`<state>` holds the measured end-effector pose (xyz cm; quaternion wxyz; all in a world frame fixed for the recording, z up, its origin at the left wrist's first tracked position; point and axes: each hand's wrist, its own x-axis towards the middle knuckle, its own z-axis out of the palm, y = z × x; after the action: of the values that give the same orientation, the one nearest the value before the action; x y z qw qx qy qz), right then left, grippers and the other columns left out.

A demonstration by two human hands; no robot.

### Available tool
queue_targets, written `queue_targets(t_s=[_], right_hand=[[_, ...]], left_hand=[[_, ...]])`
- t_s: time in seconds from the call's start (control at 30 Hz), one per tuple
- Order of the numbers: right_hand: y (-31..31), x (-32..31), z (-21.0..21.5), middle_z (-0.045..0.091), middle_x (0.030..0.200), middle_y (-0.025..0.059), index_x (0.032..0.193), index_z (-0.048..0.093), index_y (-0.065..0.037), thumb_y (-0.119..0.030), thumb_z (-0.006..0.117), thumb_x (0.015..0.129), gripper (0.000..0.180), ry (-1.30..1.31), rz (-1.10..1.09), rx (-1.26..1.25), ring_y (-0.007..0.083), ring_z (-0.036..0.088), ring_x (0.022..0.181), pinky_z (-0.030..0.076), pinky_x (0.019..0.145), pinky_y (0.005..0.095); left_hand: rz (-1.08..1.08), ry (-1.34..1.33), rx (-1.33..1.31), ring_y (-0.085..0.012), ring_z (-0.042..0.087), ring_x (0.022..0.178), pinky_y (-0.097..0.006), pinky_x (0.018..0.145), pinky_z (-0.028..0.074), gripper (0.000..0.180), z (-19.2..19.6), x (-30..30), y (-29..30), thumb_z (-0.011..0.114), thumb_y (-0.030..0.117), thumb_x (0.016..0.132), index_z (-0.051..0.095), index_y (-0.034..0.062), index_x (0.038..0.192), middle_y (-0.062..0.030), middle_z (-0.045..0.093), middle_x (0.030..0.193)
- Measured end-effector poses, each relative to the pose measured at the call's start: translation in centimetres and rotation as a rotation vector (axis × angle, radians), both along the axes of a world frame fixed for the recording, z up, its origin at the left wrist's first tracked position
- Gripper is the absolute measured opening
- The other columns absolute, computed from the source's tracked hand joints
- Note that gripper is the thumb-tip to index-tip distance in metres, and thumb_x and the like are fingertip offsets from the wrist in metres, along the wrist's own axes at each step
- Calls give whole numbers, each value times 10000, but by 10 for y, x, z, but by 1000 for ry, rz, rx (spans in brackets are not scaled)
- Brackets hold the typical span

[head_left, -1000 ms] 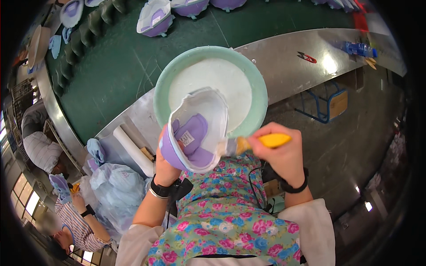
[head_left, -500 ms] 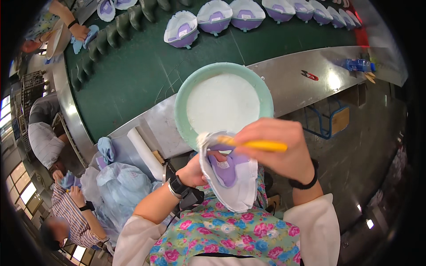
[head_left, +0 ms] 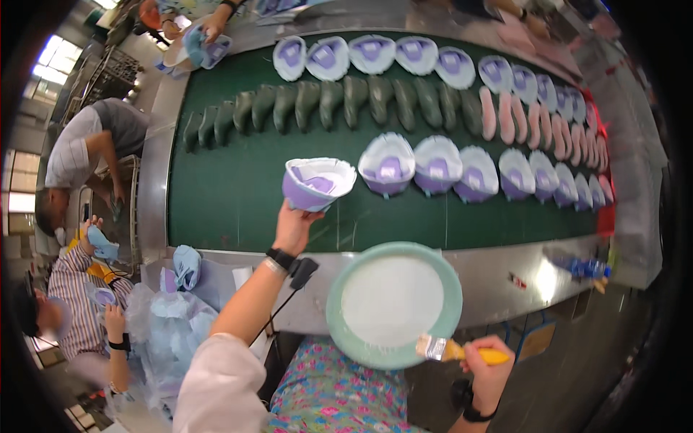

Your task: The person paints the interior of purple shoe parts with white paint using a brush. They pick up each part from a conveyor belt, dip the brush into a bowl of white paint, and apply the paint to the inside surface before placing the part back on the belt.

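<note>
Moved since the earlier frame: your yellow-handled, pale-bristled flat brush (head_left: 453,351), lowered away from the purple, cup-shaped shoe upper with white lining (head_left: 319,186), itself now out over the green-topped, metal-edged worktop (head_left: 238,224).

Right grip (head_left: 487,364): closed on the brush handle; bristles at the near rim of the round, mint-green basin (head_left: 452,299) of white liquid (head_left: 393,299), presumably so your drips fall inside.

Left grip (head_left: 296,224): closed about the upper's underside, likely sparing the lining your fingers; contact with the worktop cannot be told.

Beyond: matching uppers (head_left: 388,166), in a row, openings exposed; dark green, foot-shaped forms (head_left: 330,105); pale pink, sole-shaped pieces (head_left: 504,119); farther row of purple-and-white uppers (head_left: 372,54), seemingly lined up for reach.
</note>
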<state>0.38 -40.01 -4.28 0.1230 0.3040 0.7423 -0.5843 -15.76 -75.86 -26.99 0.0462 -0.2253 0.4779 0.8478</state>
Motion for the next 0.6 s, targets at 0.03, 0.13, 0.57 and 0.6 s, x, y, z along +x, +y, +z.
queue_targets(t_s=[0.03, 0.13, 0.57, 0.6], right_hand=[[-3, -3, 0, 615, 705, 63, 794, 596, 10, -49, 665, 833, 99, -11, 46, 5, 83, 565, 563, 433, 502, 202], [-20, -11, -2, 608, 712, 55, 838, 612, 5, -48, 643, 844, 61, -21, 71, 52, 96, 540, 562, 421, 523, 211], [-105, -59, 5, 571, 895, 102, 754, 517, -2, -154, 491, 965, 261, 151, 288, 60, 154, 516, 784, 419, 745, 281], [-109, -60, -3, 573, 897, 102, 756, 519, -3, -156, 490, 967, 262, 121, 293, 34, 150, 514, 774, 420, 737, 279]], left_hand=[[78, 40, -35, -176, 595, 1002, -355, 805, 521, 287, -15, -22, 4, 464, 67, 934, 505, 95, 1217, -57, 600, 1133], [-150, 235, -109, -250, 512, 1177, -416, 975, 460, 399, -61, -66, 20, 446, 64, 950, 382, 97, 1343, -117, 470, 1317], [-615, -1095, -1904, -409, 518, 1073, -516, 825, 467, 975, 14, 159, -273, 807, 325, 651, 252, 192, 1442, -231, 452, 1283], [-594, -1060, -1851, -417, 526, 1072, -508, 832, 473, 976, 4, 178, -287, 798, 320, 667, 232, 200, 1452, -238, 447, 1295]])
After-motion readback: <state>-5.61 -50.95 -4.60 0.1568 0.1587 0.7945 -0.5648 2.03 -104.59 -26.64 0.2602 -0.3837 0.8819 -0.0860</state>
